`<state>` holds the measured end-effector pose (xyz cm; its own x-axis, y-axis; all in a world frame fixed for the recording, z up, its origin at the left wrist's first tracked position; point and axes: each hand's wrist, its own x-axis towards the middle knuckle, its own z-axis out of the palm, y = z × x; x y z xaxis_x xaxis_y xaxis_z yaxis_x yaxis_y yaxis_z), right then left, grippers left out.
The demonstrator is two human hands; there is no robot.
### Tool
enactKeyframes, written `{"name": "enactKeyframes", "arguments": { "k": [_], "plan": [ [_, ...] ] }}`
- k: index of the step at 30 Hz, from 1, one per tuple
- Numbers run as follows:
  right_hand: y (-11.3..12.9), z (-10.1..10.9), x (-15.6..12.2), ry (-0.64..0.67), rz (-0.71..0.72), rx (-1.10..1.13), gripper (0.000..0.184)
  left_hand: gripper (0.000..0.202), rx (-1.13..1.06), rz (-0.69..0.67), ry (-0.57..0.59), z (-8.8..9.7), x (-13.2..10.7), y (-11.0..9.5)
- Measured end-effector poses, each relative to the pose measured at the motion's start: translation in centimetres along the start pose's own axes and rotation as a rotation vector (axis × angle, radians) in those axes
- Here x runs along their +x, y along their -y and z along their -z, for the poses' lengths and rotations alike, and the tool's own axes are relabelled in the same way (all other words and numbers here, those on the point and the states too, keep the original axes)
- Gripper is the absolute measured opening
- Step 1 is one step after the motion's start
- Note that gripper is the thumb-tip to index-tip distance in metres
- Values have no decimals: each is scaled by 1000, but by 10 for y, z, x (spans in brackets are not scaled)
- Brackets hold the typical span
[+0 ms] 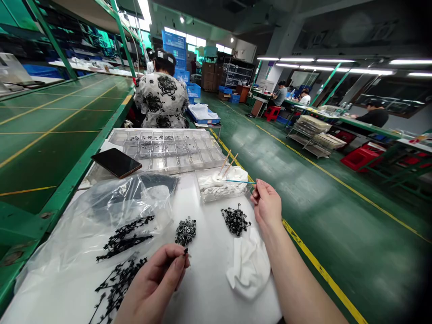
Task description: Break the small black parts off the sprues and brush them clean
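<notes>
"What is being held in the left hand (151, 281)?"

"A tiny black part (185, 253) is being pinched between the fingertips, near the desk's (205, 292) front edge, just below a heap of small black-and-silver parts (185, 231)."

"And the right hand (266, 202)?"

"It is closed, a thin stick (236, 181) being gripped in it, with the tip being held over a clear box (222, 186) of white wipes near the desk's right edge."

"What is being kept farther off?"

"A clear compartment tray (168, 150) is being carried toward the far edge, beside a black phone (116, 163)."
</notes>
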<state>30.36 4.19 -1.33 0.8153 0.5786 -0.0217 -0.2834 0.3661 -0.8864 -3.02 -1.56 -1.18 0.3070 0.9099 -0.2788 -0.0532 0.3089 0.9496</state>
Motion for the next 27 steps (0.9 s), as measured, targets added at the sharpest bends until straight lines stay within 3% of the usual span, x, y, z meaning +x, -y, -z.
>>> {"name": "enactKeyframes", "arguments": {
  "k": [9,12,19,27],
  "plan": [
    [19,5,-7,32,0,95,54,41,24,23,53,2,0,-1],
    [25,3,-21,128,-37,147,50,42,5,-5,-8,-2,-2,-7],
    [19,-10,-60,498,-142,241,28,44,-30,-52,-78,-1,-1,-11],
    [14,-15,-72,578,-163,150,27,23,62,-144,18,-2,-6,-17]
  ]
}}
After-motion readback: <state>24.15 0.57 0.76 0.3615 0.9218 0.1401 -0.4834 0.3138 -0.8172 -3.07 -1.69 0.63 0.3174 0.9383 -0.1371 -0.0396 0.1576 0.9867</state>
